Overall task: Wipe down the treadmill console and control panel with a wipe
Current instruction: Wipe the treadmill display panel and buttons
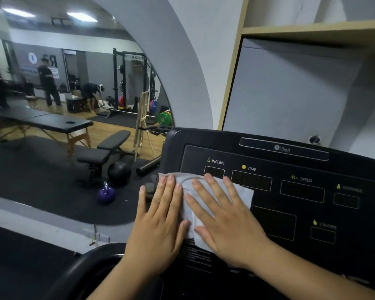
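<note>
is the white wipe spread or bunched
Spread: the white wipe lies flat on the black treadmill console under left hand and right hand.

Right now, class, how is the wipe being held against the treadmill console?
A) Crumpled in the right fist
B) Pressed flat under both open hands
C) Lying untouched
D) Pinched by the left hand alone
B: the left hand and the right hand both lie with straight fingers on the wipe, pressing it against the console.

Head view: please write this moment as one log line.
left hand: pressing wipe | right hand: pressing wipe | wipe: on console, left side
</note>
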A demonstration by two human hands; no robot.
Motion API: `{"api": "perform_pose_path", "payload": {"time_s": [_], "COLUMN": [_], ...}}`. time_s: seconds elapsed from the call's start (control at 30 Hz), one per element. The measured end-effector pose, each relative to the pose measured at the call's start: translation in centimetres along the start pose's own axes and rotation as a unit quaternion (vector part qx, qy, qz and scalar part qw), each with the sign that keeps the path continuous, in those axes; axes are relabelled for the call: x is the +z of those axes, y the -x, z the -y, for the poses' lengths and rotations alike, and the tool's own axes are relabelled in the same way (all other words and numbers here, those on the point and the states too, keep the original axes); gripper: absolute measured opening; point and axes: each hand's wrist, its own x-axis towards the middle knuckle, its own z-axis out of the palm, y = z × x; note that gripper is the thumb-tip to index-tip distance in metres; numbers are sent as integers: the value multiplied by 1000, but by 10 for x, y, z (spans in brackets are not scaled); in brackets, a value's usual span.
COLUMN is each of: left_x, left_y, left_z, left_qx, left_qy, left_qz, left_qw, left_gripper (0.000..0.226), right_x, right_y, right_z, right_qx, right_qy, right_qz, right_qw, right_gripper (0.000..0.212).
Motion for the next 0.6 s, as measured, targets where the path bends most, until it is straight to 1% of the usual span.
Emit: {"api": "perform_pose_path", "payload": {"time_s": [0.1,0.17,0.23,0.3,0.37,0.4,0.47,0.53,0.6], "left_x": [-3,-8,-17,-28,-39,-44,-46,-43,-35], "left_y": [1,-18,-48,-79,-103,-111,-123,-129,-128], "left_z": [4,9,15,21,25,25,22,15,13], "left_qx": [10,21,28,18,7,19,77,121,131], "left_qy": [2,-1,-1,1,16,25,47,99,131], "left_qz": [18,29,35,39,15,-10,-46,-35,-25], "left_qw": [1000,999,999,999,1000,999,995,987,982], "left_gripper": [71,72,72,73,74,73,69,68,65], "right_x": [2,-2,-10,-19,-26,-28,-31,-32,-30], "right_y": [2,-11,-30,-49,-63,-67,-69,-68,-66], "right_z": [-3,-15,-34,-52,-64,-68,-68,-66,-62], "right_qx": [-29,-31,-15,13,34,39,47,55,52], "right_qy": [10,17,25,33,47,50,46,45,47], "right_qz": [8,5,4,7,11,11,4,-1,-9], "right_qw": [999,999,1000,999,998,998,998,997,997], "right_gripper": [70,70,70,70,71,72,72,73,72]}}
